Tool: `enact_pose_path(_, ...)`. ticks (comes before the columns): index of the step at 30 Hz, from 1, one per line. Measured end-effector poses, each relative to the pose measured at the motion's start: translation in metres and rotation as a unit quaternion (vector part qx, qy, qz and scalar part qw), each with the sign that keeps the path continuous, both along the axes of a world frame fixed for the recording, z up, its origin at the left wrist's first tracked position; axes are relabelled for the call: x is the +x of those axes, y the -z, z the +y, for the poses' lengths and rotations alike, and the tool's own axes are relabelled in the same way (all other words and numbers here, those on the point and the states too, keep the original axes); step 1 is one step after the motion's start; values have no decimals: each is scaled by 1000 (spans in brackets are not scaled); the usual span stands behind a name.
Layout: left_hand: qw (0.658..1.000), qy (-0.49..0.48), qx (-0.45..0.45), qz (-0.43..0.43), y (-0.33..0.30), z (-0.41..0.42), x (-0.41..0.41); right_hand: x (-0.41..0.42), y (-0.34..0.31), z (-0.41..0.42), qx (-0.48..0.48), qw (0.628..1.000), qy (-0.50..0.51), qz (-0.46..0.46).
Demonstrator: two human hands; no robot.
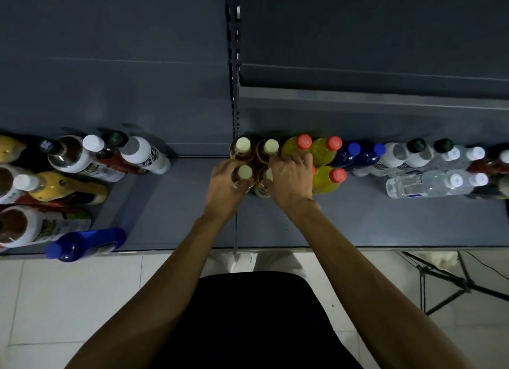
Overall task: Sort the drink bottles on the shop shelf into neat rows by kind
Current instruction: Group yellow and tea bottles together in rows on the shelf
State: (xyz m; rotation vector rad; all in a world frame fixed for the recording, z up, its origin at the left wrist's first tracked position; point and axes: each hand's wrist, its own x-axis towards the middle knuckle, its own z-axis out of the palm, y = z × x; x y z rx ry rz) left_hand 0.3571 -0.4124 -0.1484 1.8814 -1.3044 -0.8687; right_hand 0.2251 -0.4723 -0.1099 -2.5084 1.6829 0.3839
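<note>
Each hand, left (224,183) and right (290,180), grips one of four cream-capped bottles (243,148), hemmed by three yellow bottles (326,148) just beside.

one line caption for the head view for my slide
Both hands, left hand and right hand, grip cream-capped bottles beside yellow bottles.

On the shelf (358,225), four cream-capped bottles (243,145) stand as a square at the middle, two behind and two in front. Directly at their 3 o'clock stand the red-capped bottles (333,143), then the blue-capped bottles (354,149), then the water bottles (455,180). Far at 9 o'clock lies a mixed group of bottles (80,159), some on their side.
</note>
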Motion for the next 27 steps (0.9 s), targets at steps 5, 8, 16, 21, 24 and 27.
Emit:
enact_pose_path(5,1000,22,10,1,6,-2,5,4,-5,-5,3,1000,-16,22)
enact_pose_path(8,998,46,-9,33,0,2,10,7,-10,0,17,1000,-14,20)
enact_pose_path(16,994,78,-20,76,-26,33,27,21,-21,36,7,969,3,-248)
enact_pose_path(21,999,5,-14,50,-37,62,56,53,-26,64,164,869,79,-460)
enact_pose_path(24,997,-42,-35,63,-52,87,72,74,-26,79,237,830,97,-495)
enact_pose_path(27,988,-127,-40,81,-70,119,84,93,-36,95,300,796,115,-513)
